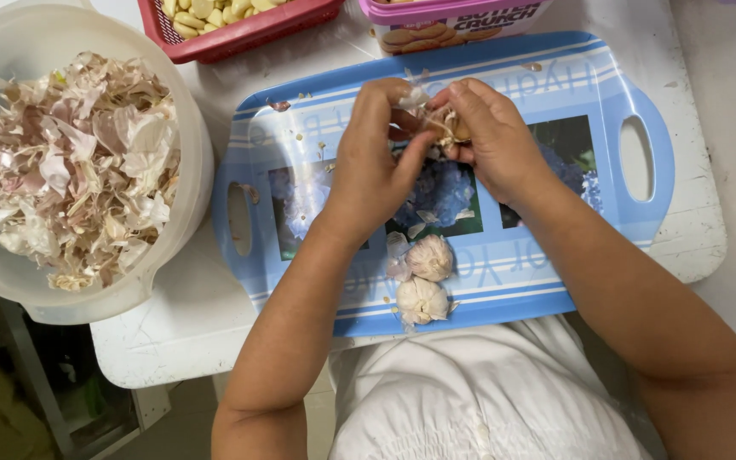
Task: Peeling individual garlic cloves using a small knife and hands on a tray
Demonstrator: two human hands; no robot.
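a: what do the hands hold over the blue tray (606,77)?

b: both hands meet above the far middle of the tray. the left hand (372,162) and the right hand (491,140) pinch one garlic bulb (451,128) between their fingertips. the right hand grips the bulb itself, fingers curled over it. the left hand is closed on a bit of its papery skin (411,96), thumb pointing toward the bulb.

a: is the bulb on the tray?

b: no, it is held up off the tray, between the two hands.

a: what lies on the tray?

b: two whole garlic bulbs (425,279) sit at the near edge of the tray, one just behind the other and touching or nearly so. small scraps of skin are scattered over the tray's printed flower picture, a few right beside those bulbs.

a: and around the tray?

b: left of the tray stands a large pale plastic bowl (189,196) heaped with pink-white garlic skins (78,162); its rim comes right up beside the tray's left handle. beyond the tray's far left corner is a red basket (249,34) of peeled cloves (206,10). beyond the tray's far edge, toward the middle, is a purple-rimmed tub (453,19). the tray rests on a white table (172,332).

a: near side of the tray?

b: the person's white garment (470,392), just below the tray's near edge.
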